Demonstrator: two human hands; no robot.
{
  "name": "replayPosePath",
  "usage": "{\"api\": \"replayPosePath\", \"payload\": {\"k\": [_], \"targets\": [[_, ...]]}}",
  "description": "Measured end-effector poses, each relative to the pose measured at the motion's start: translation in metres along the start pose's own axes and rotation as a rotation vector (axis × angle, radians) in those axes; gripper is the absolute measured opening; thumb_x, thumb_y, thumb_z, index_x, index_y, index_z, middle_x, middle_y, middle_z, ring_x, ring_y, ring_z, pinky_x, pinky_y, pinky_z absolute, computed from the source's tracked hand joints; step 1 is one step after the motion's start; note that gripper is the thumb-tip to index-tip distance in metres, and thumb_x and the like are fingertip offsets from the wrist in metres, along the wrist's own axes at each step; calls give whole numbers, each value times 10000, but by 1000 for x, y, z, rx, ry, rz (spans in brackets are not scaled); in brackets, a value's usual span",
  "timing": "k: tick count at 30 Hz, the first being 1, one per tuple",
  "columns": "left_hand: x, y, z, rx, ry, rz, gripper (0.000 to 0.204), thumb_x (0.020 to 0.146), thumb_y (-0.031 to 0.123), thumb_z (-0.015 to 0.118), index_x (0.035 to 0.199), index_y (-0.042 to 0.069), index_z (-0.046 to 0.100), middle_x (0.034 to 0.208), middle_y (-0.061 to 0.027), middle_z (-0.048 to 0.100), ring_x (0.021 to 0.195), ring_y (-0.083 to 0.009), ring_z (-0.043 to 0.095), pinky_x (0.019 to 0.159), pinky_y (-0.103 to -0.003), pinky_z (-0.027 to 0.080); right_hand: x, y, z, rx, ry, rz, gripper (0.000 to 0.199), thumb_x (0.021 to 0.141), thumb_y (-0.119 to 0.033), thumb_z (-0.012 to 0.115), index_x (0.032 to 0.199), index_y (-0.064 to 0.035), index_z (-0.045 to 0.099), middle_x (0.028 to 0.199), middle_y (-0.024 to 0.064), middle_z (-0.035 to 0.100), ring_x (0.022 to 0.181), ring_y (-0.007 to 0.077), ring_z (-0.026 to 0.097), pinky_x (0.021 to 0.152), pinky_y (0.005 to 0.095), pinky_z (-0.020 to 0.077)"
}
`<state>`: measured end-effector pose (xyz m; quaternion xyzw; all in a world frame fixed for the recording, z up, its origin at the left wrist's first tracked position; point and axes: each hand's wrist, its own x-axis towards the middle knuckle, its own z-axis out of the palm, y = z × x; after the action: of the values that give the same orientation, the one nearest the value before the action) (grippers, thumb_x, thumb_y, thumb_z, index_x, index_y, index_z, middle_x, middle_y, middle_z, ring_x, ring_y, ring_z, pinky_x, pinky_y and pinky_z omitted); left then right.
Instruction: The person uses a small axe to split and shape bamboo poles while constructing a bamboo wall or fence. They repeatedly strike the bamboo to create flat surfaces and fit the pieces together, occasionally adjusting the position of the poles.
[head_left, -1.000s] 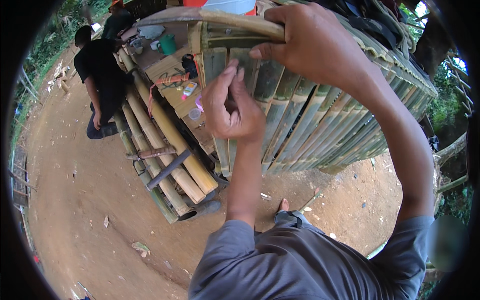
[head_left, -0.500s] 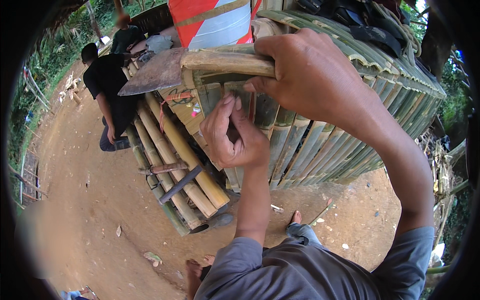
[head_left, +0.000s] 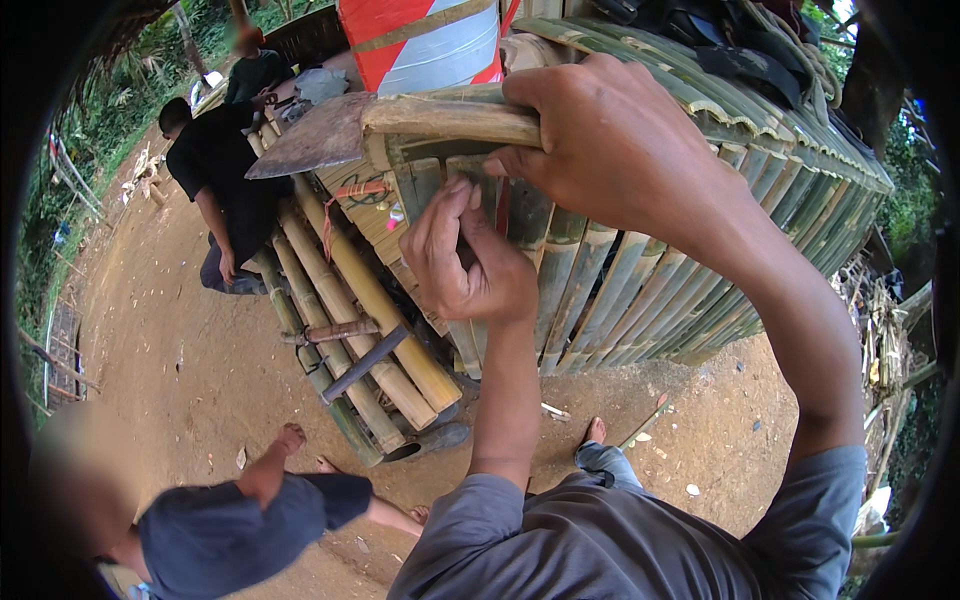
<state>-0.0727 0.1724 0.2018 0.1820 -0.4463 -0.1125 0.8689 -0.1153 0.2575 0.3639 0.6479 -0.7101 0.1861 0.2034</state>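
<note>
My right hand [head_left: 625, 150] is closed around the wooden handle of a broad-bladed knife [head_left: 305, 140], whose rusty blade points left, level with the top of the bamboo wall. Its thumb lies under the handle. Just below, my left hand [head_left: 472, 255] is raised in front of the wall's corner with thumb and fingertips pinched together. Anything between those fingertips is too small or hidden to make out. Upright split-bamboo slats [head_left: 600, 290] form the wall behind both hands, with narrow gaps between some of them.
Left of the wall stands a bench of bamboo poles [head_left: 345, 350] with a crosspiece. A red-and-white wrapped bundle [head_left: 425, 45] is beyond the blade. One person in black [head_left: 215, 170] sits at the bench, another [head_left: 255, 75] farther back. A third person [head_left: 230, 530] is at lower left.
A person in dark clothes has come into view at the lower left. My hands and the knife have hardly moved.
</note>
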Motion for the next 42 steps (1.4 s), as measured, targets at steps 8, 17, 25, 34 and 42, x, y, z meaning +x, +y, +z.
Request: {"api": "replayPosePath", "payload": {"k": [8,17,25,34,42], "targets": [[-2,1,2,9,8,-11,172,847,-89,705,995,-3,713,926,-98,735,845,-238,678,728,-328,539,-1,2,0,-12,15,-8,322,785,-261,814,1000,-38,728,758,198,685,789,407,679,705,471,524],[4,4,2,12,14,54,175,849,-97,702,994,-4,730,969,-110,674,846,-219,670,685,-312,571,-1,1,-1,10,10,-25,311,780,-240,810,993,-29,729,745,197,680,783,408,677,701,470,524],[5,9,-2,26,-40,27,145,859,-98,689,992,-47,718,1003,-112,616,935,-229,609,765,-336,546,0,-1,-2,12,-11,-4,311,788,-240,803,996,-22,724,725,194,670,766,409,670,688,465,519],[6,12,0,42,-23,2,180,849,-118,674,1000,-38,733,991,-116,631,895,-214,642,761,-326,571,-3,-1,-1,20,12,-20,318,789,-244,804,987,-11,718,718,203,662,760,411,666,687,466,516],[5,10,2,36,-22,-7,149,848,-89,697,986,-41,729,990,-129,649,861,-221,650,759,-345,550,-6,2,-10,103,-29,-5,375,863,-336,755,1005,4,683,651,178,613,657,387,624,626,437,483]]}}
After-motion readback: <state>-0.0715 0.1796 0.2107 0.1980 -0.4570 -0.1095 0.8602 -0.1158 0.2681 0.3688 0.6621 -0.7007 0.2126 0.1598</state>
